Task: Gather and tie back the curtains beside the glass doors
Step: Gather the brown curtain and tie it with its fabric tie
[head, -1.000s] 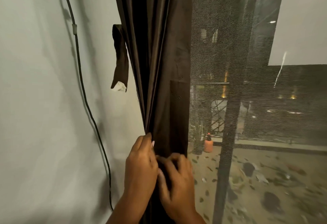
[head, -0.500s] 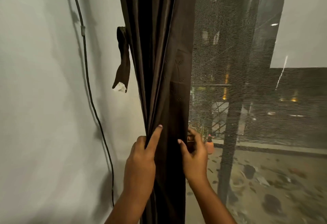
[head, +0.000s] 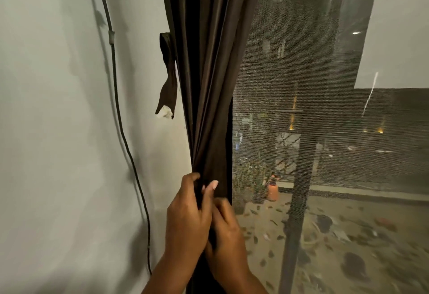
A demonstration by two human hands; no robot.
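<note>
The pale wall (head: 58, 131) carries a thin dark cable (head: 120, 117), clipped high up and hanging down well left of the gripping hands. A dark tieback strap (head: 167, 77) hangs from it, above and just left of the grip.

A gathered curtain (head: 209, 84) hangs between a wall (head: 58, 131) on its left and a mesh screen (head: 290, 84) on its right, with a tie-back strap (head: 167, 77) and a cable (head: 120, 117) on the wall, and a left hand (head: 185, 219) and right hand (head: 226, 231) side by side, gripping its folds.
</note>
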